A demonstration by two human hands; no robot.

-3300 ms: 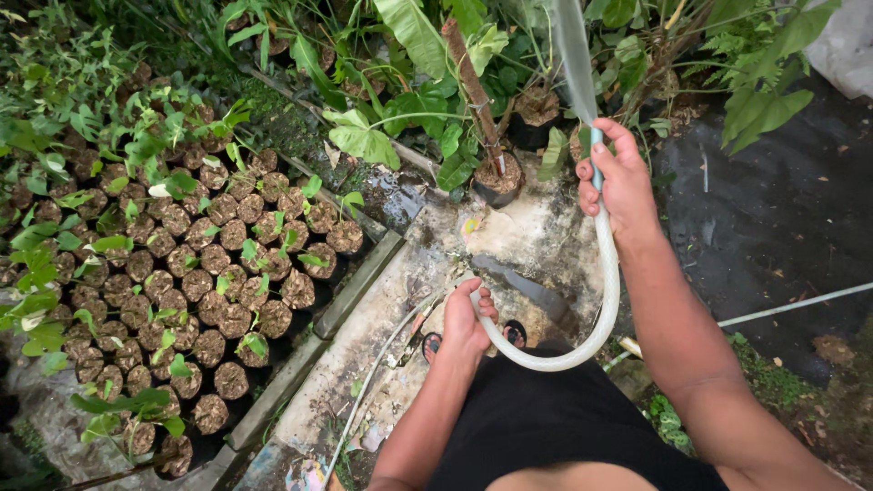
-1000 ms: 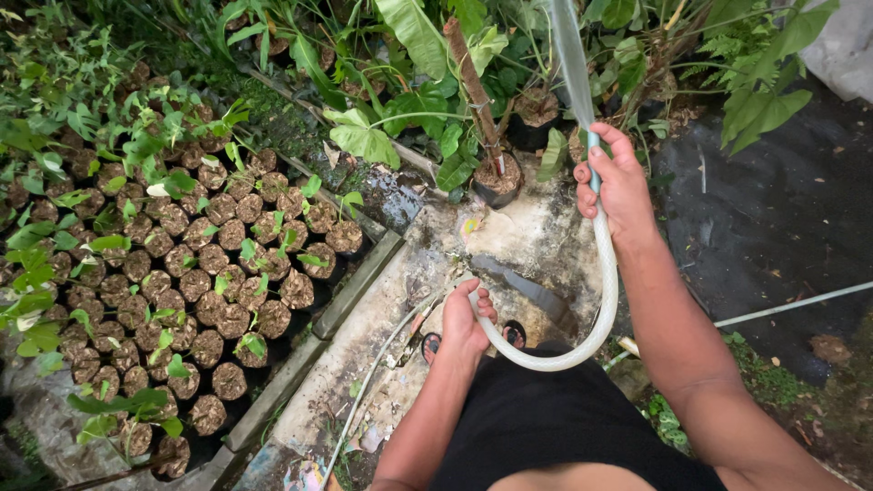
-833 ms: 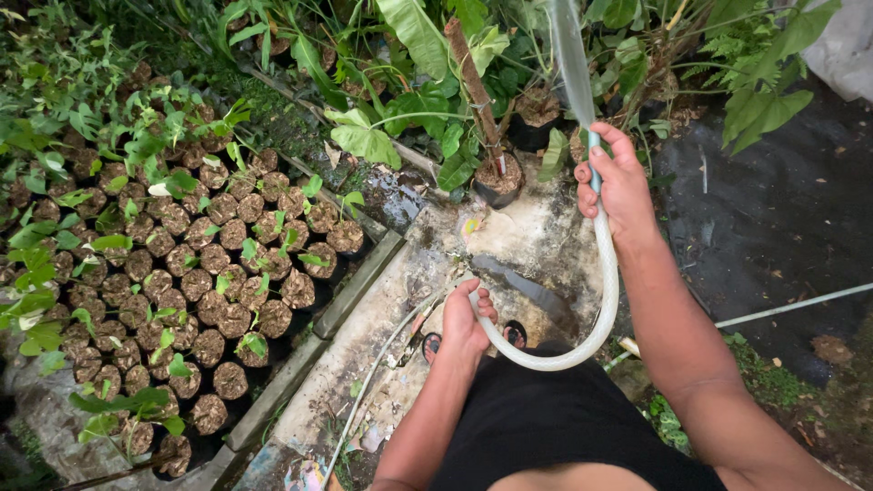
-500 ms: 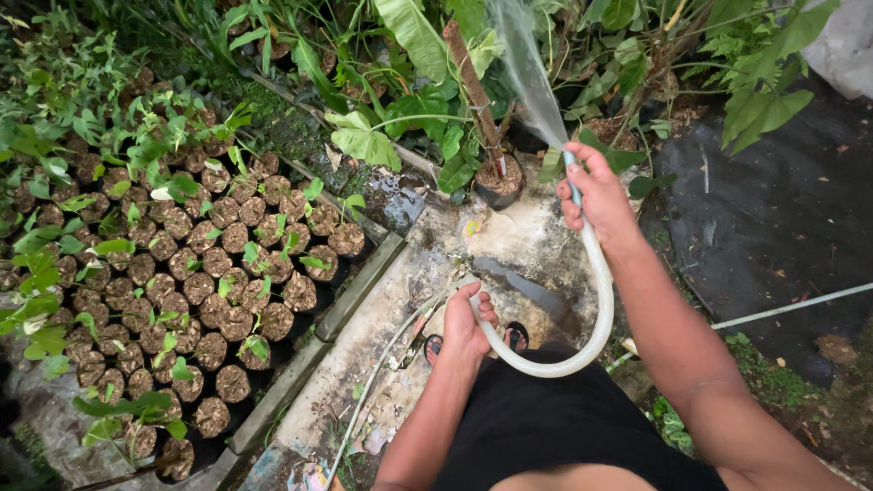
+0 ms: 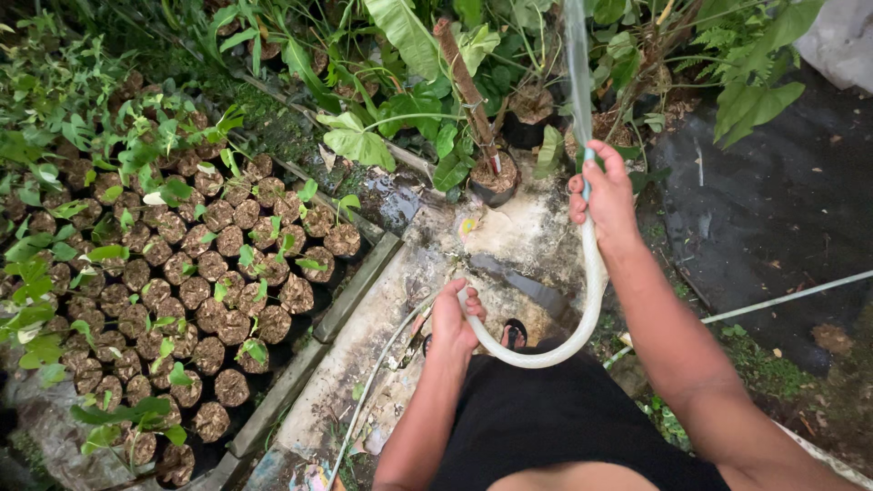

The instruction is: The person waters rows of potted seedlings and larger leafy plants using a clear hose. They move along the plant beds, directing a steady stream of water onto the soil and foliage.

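Both hands clamp the white hose (image 5: pixel 582 318): right hand (image 5: pixel 607 193) pinching its nozzle end to aim spray upward, left hand (image 5: pixel 452 318) steadying the slack loop.

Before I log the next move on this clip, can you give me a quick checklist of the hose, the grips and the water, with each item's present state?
1. Right hand closed on the white hose near its outlet: ok.
2. Left hand gripping the hose lower down: ok.
3. Hose loop between the hands free of kinks: ok.
4. Water stream leaving the outlet, going up toward the leafy plants: ok.
5. Stream reaching the seedling pots at left: not ok, it points away from them.
6. Footing on the wet concrete slab: cannot tell.
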